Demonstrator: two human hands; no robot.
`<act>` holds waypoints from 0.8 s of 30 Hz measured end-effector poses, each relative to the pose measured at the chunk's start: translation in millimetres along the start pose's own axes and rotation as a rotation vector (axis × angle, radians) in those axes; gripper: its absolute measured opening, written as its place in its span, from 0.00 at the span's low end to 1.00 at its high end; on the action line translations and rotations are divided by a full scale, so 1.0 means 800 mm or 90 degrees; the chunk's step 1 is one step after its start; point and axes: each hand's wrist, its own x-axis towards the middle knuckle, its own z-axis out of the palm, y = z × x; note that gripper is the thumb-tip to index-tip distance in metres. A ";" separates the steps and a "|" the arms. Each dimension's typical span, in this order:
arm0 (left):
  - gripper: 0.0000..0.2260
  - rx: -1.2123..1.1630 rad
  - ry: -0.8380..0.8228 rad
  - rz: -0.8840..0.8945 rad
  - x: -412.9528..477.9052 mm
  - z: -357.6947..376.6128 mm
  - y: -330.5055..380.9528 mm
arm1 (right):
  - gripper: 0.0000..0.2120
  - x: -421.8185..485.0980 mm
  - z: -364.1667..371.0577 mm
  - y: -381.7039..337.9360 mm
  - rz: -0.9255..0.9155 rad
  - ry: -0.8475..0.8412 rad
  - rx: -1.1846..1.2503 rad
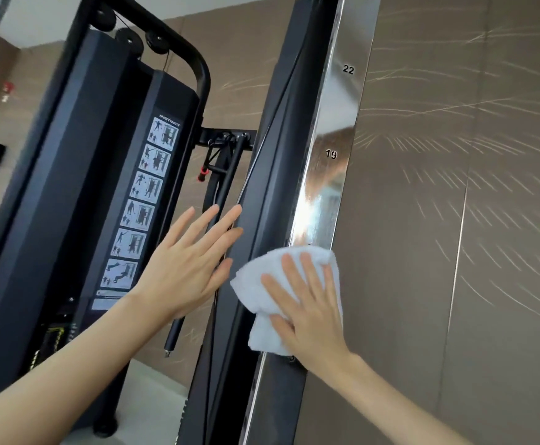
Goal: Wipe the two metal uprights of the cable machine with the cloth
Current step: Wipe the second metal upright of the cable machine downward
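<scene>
A shiny chrome upright (pixel 339 130) with black numbers 22 and 19 runs from top right down to the bottom centre. My right hand (pixel 310 303) presses a folded white cloth (pixel 262 284) flat against it, about two thirds of the way down. My left hand (pixel 191 261) is open with fingers spread, its fingertips resting on the black housing (pixel 278 175) just left of the upright. The second upright is not clearly in view.
A black weight-stack column with an exercise chart (pixel 146 203) stands at left. Pulleys (pixel 127 40) and a curved black bar sit at the top. A hanging black handle bar (pixel 227 178) is between the columns. A brown patterned wall (pixel 454 187) is behind on the right.
</scene>
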 end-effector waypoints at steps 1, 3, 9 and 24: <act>0.22 -0.001 0.001 0.002 0.000 -0.001 -0.001 | 0.21 0.004 -0.005 0.005 -0.022 -0.018 -0.009; 0.22 -0.001 0.001 0.013 -0.001 -0.004 -0.005 | 0.21 0.038 -0.016 0.029 -0.011 -0.022 -0.037; 0.21 -0.009 0.029 0.006 -0.007 -0.011 -0.015 | 0.22 0.175 -0.033 0.079 0.099 0.003 -0.091; 0.20 -0.035 0.029 0.021 -0.011 -0.018 -0.022 | 0.18 0.176 -0.037 0.080 0.021 0.001 -0.163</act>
